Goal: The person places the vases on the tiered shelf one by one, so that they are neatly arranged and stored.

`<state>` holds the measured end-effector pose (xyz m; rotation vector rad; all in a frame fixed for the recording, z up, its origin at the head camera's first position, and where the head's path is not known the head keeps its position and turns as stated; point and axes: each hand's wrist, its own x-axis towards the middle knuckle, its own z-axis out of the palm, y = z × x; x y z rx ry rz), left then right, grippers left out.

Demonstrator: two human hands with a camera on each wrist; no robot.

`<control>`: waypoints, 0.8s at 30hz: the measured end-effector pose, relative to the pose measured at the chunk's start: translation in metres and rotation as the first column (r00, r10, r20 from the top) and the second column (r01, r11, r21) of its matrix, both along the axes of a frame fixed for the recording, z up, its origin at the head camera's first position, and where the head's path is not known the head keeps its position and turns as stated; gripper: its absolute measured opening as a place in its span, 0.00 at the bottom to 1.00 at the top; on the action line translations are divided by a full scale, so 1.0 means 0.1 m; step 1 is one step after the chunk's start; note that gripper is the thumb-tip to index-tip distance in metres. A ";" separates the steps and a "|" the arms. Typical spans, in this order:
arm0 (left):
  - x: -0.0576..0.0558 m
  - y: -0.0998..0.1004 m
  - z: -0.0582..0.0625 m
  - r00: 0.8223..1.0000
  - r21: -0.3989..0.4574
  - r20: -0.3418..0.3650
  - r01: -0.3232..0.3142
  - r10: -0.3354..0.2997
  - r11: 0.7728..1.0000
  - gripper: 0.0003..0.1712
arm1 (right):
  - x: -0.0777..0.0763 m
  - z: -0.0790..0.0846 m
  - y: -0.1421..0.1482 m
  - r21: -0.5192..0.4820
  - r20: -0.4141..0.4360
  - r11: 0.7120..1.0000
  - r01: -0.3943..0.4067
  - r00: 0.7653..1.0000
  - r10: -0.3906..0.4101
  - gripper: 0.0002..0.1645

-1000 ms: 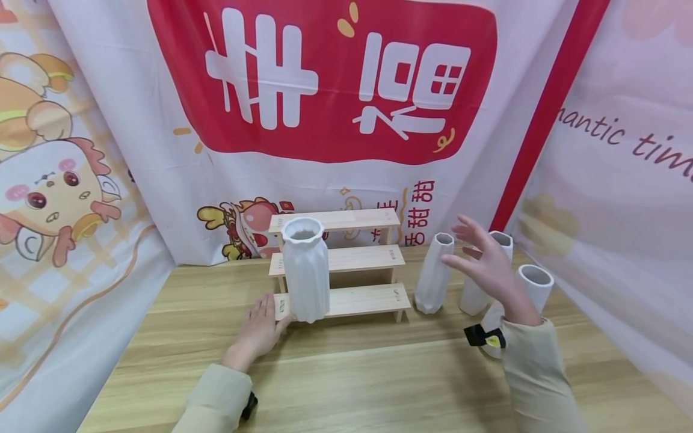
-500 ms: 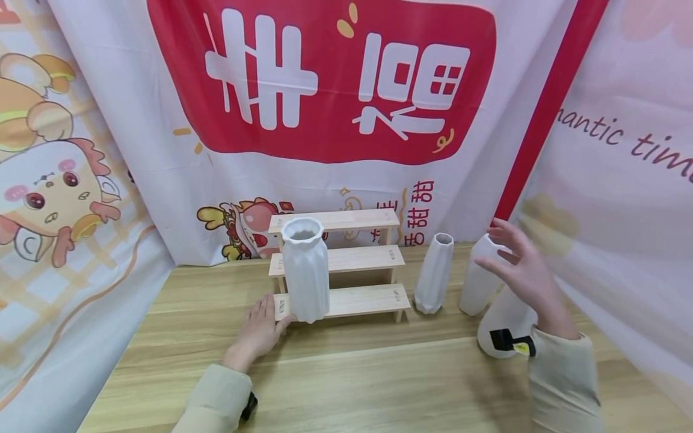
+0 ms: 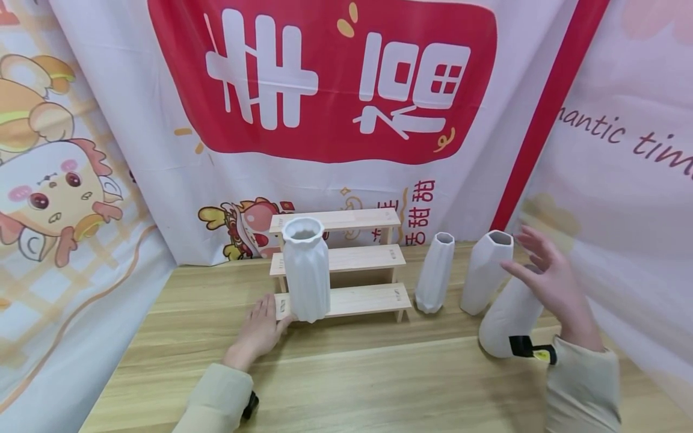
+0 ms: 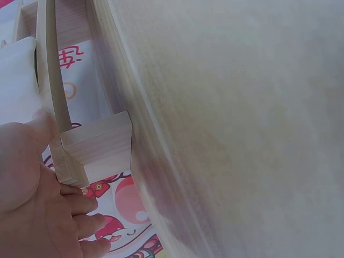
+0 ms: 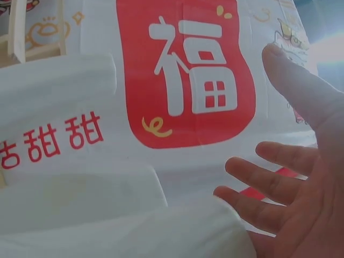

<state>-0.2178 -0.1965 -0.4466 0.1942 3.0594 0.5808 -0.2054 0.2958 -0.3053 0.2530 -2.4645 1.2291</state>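
A fluted white vase (image 3: 307, 276) stands on the lowest step of a three-tier wooden stand (image 3: 368, 300). At that step's left end rests my left hand (image 3: 260, 328), fingers straight along the end and thumb at the front edge near the vase. The left wrist view shows the thumb (image 4: 40, 126) touching the board. My right hand (image 3: 560, 288) hovers with fingers spread at the upper part of a round-bottomed white vase (image 3: 506, 322), hiding its mouth. Nothing is between its fingers. Left of it stand a faceted white vase (image 3: 484, 276) and a slim ribbed one (image 3: 435, 273).
The wood-grain table (image 3: 379, 385) bears the stand and vases. White printed cloth (image 3: 335, 180) hangs behind the stand, with more cloth (image 3: 628, 240) along the right side and left side. The upper two tiers (image 3: 365, 258) rise behind the fluted vase.
My right hand has moved right, from above the slim and faceted vases to the round-bottomed one, uncovering the faceted vase. My left hand and the fluted vase have stayed put.
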 end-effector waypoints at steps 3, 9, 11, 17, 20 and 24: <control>0.00 0.00 0.00 1.000 0.000 0.001 0.000 0.000 1.000 0.43 | 0.02 -0.03 0.07 -0.004 -0.003 1.000 0.022 1.000 -0.022 0.43; -0.01 0.01 0.01 1.000 0.004 0.005 -0.006 0.006 1.000 0.43 | 0.07 -0.08 0.19 -0.034 0.033 0.998 0.050 0.998 -0.049 0.45; -0.02 0.01 0.01 1.000 0.006 0.005 -0.007 0.007 1.000 0.43 | 0.08 -0.11 0.23 -0.031 0.050 0.998 0.061 0.997 -0.059 0.45; -0.02 0.01 0.00 1.000 0.003 0.010 -0.008 0.008 1.000 0.44 | 0.08 -0.23 0.32 -0.015 0.077 0.996 0.087 0.993 -0.086 0.47; -0.02 0.00 0.00 1.000 0.003 0.009 -0.008 0.008 1.000 0.44 | 0.07 -0.31 0.36 -0.033 0.058 0.996 0.081 0.995 -0.079 0.47; -0.01 0.00 -0.01 1.000 0.010 0.012 -0.010 0.010 1.000 0.45 | 0.07 -0.40 0.38 -0.046 0.079 0.995 0.083 0.994 -0.079 0.47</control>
